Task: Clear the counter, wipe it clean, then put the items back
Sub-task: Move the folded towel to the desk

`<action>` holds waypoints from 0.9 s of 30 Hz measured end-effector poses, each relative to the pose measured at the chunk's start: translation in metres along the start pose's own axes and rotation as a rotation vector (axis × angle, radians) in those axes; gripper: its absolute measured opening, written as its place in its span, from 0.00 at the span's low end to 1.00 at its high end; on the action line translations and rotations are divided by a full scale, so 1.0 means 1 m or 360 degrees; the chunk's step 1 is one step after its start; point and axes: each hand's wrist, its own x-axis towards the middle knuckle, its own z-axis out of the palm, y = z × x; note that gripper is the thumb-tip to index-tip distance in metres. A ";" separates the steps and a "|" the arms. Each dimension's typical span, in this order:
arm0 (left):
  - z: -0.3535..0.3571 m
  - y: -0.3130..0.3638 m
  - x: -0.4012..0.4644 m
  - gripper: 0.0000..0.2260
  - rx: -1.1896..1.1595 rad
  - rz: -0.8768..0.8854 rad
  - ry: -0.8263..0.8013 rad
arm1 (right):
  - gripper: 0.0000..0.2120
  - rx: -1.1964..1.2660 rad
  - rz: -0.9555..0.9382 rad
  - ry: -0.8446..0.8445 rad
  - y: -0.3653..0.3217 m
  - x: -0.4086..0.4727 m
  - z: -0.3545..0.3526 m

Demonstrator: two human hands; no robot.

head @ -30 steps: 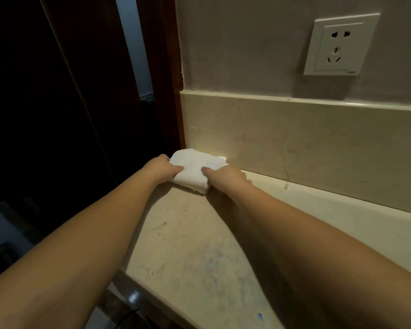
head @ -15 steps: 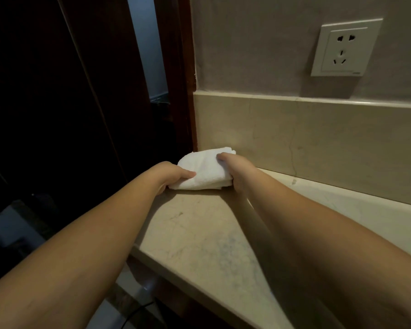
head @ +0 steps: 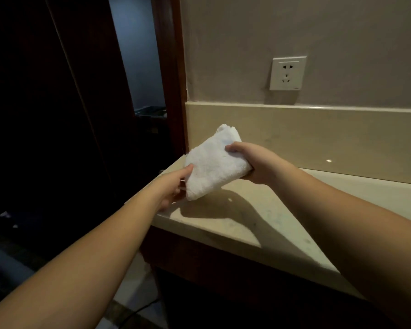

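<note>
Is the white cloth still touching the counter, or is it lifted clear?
Apart. In the head view the white cloth hangs between the left hand and right hand, with its shadow cast on the bare counter beneath.

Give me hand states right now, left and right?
Left hand: pinching the lower corner of the white cloth.
Right hand: closed on the cloth's right edge, holding it lifted above the counter.
</note>
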 end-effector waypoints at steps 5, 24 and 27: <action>0.015 -0.011 -0.069 0.22 -0.0484 0.0096 -0.0212 | 0.18 0.0120 -0.0117 -0.0017 0.000 -0.103 -0.012; 0.179 -0.103 -0.245 0.22 -0.0518 -0.0345 -0.1188 | 0.15 0.0769 -0.0050 0.0607 0.158 -0.383 -0.119; 0.217 -0.119 -0.261 0.24 -0.0409 -0.0400 -0.1288 | 0.17 0.0774 -0.0053 0.0761 0.186 -0.422 -0.140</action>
